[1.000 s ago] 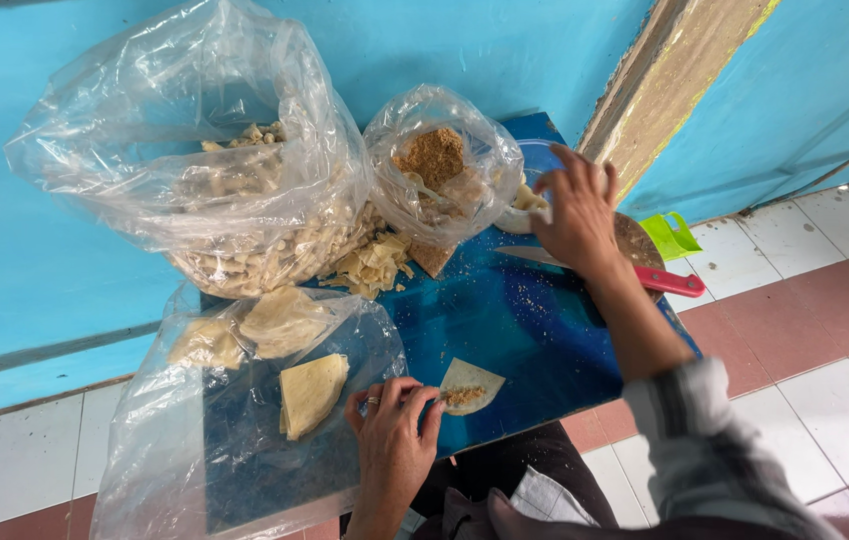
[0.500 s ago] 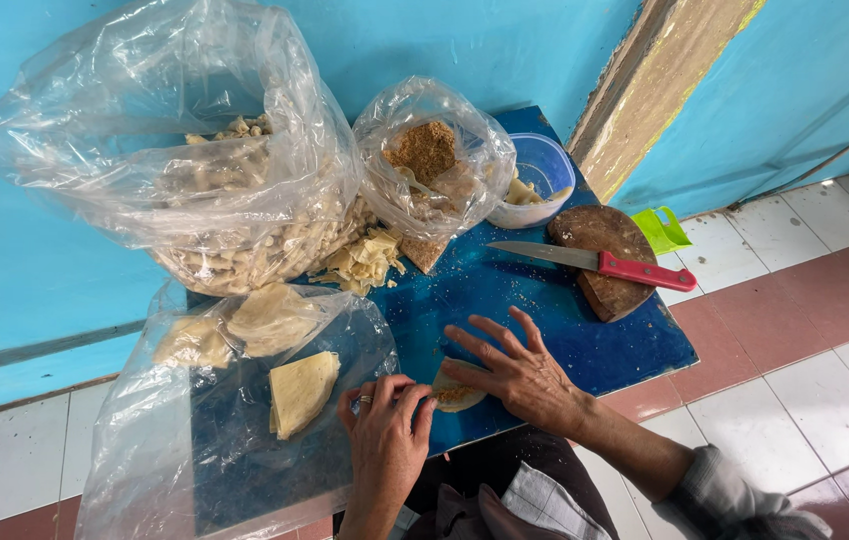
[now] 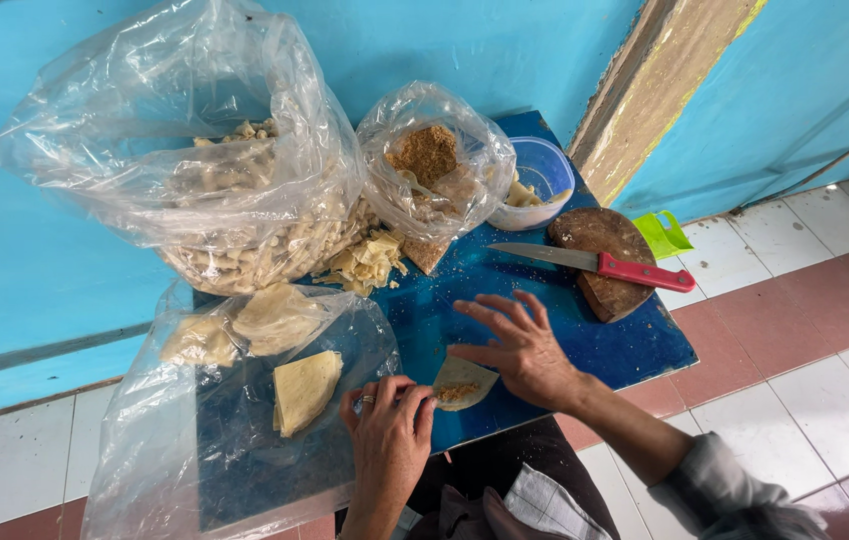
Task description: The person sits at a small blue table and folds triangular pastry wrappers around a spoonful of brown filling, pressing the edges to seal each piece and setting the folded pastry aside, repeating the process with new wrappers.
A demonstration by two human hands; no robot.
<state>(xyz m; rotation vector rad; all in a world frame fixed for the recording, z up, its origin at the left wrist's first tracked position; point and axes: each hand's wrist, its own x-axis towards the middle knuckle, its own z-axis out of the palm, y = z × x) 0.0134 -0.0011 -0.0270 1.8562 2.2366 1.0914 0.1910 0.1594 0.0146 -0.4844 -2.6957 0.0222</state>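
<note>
Pale, thin dough wrapper (image 3: 465, 381) lies near the blue board's (image 3: 635, 345) near edge (brown filling on it). Left hand (image 3: 388, 437) seemingly pinches its left corner; right hand (image 3: 525, 345), fingers spread, presses it. Soft, tearable: best held by edges.

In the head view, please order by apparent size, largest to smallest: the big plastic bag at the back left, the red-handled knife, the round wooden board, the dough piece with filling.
1. Big plastic bag.
2. Knife and wooden board: the knife looks longer, the board wider, so I do not rank them.
3. Dough piece, partly hidden under the hands.
</note>
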